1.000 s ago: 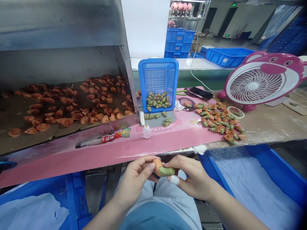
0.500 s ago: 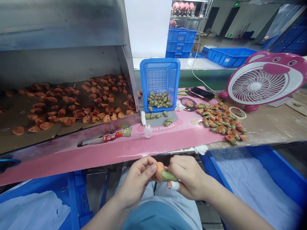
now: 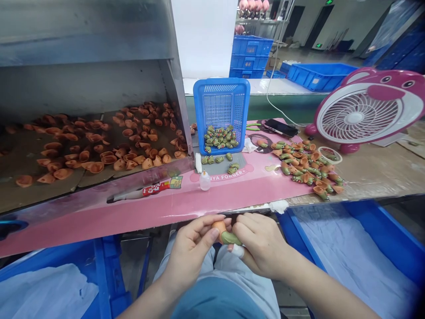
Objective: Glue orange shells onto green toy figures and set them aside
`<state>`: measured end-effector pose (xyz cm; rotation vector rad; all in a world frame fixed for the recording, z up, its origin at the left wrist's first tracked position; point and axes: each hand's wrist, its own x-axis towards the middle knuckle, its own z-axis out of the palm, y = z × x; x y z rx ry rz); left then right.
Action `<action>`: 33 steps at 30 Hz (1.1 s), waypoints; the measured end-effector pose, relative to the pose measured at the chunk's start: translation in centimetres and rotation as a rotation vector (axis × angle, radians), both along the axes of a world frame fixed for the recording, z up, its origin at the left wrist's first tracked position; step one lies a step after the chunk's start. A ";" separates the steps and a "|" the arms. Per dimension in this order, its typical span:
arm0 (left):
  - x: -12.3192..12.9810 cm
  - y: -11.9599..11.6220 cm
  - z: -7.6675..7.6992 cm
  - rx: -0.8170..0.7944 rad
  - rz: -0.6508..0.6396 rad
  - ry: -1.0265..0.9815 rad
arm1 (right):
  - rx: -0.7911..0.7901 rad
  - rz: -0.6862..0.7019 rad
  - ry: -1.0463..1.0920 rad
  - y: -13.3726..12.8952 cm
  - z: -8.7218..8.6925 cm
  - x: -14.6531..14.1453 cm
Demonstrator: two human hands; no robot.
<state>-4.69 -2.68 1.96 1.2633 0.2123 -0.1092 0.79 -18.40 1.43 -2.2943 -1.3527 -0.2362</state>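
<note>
Over my lap, a small figure part is held between both hands, an orange cup-like piece joined to a green piece. The fingers and thumb of my left hand pinch the orange end. My right hand, with white tape on one digit, is closed round the green end, which its fingers partly hide. On the pink mat ahead stand a small clear bottle with an orange tip and, behind it, several green pieces.
Behind the mat, a blue basket holds many green pieces. Orange cups fill the metal booth at left. Joined orange-green pieces lie piled at right, near a pink fan and a phone. Blue bins flank my legs.
Both hands have shifted slightly, and the held part has tilted a little and moved slightly up and left. It stays gripped in both hands. Things on the table look unmoved.
</note>
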 end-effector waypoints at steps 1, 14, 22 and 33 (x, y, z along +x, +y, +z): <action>0.0 -0.1 0.1 0.030 0.016 -0.003 | -0.008 -0.021 0.004 0.0 0.1 -0.1; -0.1 -0.1 0.1 0.170 0.022 -0.052 | -0.020 -0.080 0.091 0.2 -0.1 -0.4; -0.5 0.4 0.0 0.224 -0.146 -0.058 | 0.010 -0.079 0.116 -0.1 0.0 -0.2; -0.7 0.8 0.0 0.324 -0.233 -0.143 | 0.031 -0.042 0.117 -0.5 0.4 -0.7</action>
